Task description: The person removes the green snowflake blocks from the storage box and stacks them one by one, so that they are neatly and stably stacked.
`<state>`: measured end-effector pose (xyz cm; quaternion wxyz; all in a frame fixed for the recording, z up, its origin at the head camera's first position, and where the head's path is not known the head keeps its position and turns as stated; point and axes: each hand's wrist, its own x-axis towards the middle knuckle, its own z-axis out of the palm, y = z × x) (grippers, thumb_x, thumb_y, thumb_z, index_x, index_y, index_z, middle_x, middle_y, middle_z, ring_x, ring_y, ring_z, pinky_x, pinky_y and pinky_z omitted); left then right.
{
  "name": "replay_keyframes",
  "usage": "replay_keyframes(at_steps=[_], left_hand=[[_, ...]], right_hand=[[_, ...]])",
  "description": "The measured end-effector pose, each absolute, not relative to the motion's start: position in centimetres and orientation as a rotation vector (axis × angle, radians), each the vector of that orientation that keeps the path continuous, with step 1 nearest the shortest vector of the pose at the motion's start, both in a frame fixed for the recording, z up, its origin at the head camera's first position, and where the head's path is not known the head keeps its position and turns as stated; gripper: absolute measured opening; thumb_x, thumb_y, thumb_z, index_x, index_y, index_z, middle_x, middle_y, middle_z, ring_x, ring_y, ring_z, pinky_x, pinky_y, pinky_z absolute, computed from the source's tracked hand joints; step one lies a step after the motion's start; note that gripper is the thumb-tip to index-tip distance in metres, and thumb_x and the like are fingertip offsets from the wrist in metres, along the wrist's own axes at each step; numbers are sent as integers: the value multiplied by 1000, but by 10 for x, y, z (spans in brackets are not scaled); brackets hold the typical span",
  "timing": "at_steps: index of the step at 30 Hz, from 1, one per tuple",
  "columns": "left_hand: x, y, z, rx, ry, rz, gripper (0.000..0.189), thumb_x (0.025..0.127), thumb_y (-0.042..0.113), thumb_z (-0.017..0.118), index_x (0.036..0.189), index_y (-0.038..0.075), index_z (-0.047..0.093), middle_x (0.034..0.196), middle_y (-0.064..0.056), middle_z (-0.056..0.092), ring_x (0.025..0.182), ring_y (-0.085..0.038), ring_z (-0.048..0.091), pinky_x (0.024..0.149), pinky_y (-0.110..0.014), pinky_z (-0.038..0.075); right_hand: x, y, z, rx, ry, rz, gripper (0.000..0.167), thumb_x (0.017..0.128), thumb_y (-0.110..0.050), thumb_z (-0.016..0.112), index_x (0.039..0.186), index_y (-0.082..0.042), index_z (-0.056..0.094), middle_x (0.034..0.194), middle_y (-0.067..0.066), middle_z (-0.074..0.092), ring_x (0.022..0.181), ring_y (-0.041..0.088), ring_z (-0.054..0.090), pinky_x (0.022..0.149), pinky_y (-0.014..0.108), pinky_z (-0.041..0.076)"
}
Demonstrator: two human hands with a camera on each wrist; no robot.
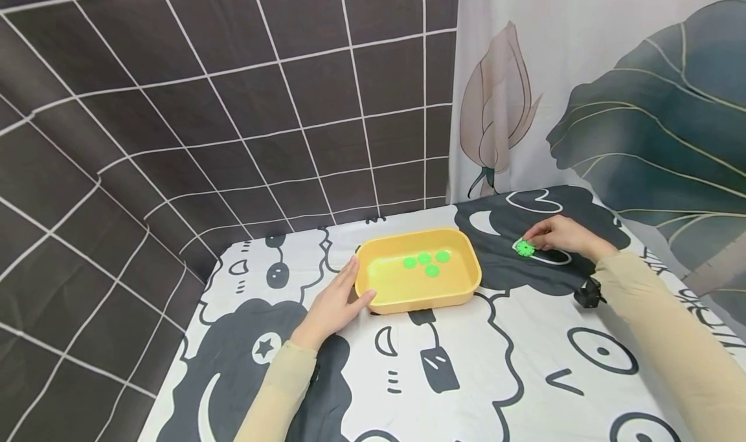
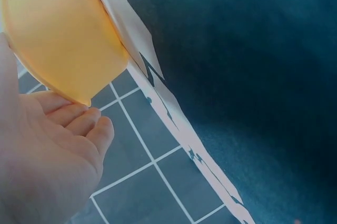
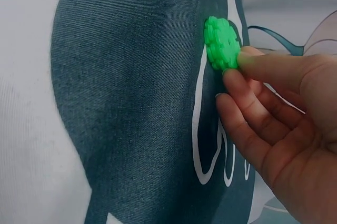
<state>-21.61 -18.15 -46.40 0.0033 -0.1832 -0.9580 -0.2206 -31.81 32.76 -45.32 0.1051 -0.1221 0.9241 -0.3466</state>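
A shallow yellow plastic tray (image 1: 384,305) stands on the patterned cloth, and several small green discs (image 1: 432,271) lie in it. At the tray's left end my left hand (image 1: 333,307) holds the rim, thumb at the front corner and fingers along the side. The left wrist view shows those fingers bent against the tray's edge (image 2: 58,40). To the right of the tray, my right hand (image 1: 562,235) pinches a green notched plastic disc piece (image 3: 222,44) between thumb and fingertips. The piece looks thick, like discs stacked together, close over the dark print.
A black-and-white cartoon cloth (image 1: 466,377) covers the surface. A dark tiled-pattern sheet (image 1: 262,125) rises behind and at the left. A curtain with plant prints (image 1: 504,105) hangs at the back right. A small black device (image 1: 588,294) sits at the right wrist.
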Motion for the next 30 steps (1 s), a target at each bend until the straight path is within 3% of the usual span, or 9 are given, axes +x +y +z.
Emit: replay_keyframes(at_steps=[30], left_hand=[[-215,-183,-463,-593,-2983,-694,87,98,66,46,160,9,23,167,0,17,151,-27,25,119,-44,27]], right_hand=[[-316,327,-455,-370,2748,-994,21,96,-4,63,108,12,71,94,13,74,82,17,68,67,27,55]])
